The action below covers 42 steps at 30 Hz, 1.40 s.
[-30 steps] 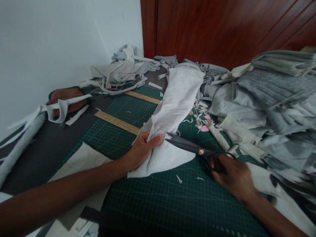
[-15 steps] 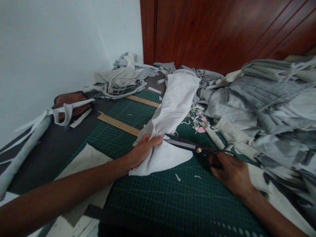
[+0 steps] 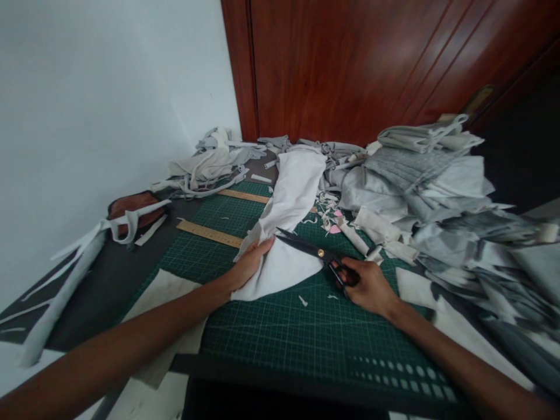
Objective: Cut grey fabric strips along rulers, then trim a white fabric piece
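A long white piece of fabric [image 3: 298, 182] stretches across the green cutting mat [image 3: 280, 338], its near end bunched at my left hand [image 3: 248, 263]. That hand pinches the cloth between thumb and fingers. My right hand [image 3: 367, 286] has its fingers through the handles of black scissors [image 3: 321, 253]. The blades point left over the near part of the cloth, their tips close to my left thumb. They look nearly closed. Whether any cloth lies between them I cannot tell.
Two wooden rulers [image 3: 209, 233] lie on the mat beneath the cloth's left side. Small scraps [image 3: 328, 213] lie right of it. Grey and white fabric is piled high at the right [image 3: 406, 175], with more scraps at the back left [image 3: 205, 166]. A brown pouch [image 3: 131, 211] sits near the wall.
The view has shifted, showing more of the table's near edge and the right side. The scissors have closed further, and my right hand's grip on the handles is now tighter.
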Each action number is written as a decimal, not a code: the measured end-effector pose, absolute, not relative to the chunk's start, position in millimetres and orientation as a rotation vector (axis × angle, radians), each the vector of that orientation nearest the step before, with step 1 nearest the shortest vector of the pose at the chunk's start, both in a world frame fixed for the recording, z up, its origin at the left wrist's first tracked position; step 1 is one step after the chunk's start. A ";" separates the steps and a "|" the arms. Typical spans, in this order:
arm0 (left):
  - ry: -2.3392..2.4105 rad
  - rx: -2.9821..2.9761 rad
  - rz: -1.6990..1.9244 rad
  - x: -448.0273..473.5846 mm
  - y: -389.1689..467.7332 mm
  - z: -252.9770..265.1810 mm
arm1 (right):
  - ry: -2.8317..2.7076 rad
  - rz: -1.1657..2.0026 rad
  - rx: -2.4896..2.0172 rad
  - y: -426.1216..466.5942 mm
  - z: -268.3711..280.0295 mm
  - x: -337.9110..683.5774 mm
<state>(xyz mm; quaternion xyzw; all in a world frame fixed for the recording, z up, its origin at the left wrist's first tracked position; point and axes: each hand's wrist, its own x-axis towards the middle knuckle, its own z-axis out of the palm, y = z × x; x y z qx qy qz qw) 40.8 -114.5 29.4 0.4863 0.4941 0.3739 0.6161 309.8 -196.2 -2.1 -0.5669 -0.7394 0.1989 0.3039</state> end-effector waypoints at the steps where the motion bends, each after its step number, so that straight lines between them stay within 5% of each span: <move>1: 1.146 1.132 0.855 41.3 -115.5 29.2 | -1.944 0.548 -1.489 -195.8 -0.8 310.5; 26: 1.263 1.296 0.804 48.7 -122.3 30.6 | -1.397 1.129 -1.299 -195.0 0.6 304.7; 33: 1.298 1.255 0.755 49.2 -126.3 33.3 | -1.019 0.889 -1.256 -178.9 4.8 356.5; 42: 1.195 1.113 0.844 43.2 -122.7 27.1 | -1.613 0.647 -1.523 -196.8 2.4 349.9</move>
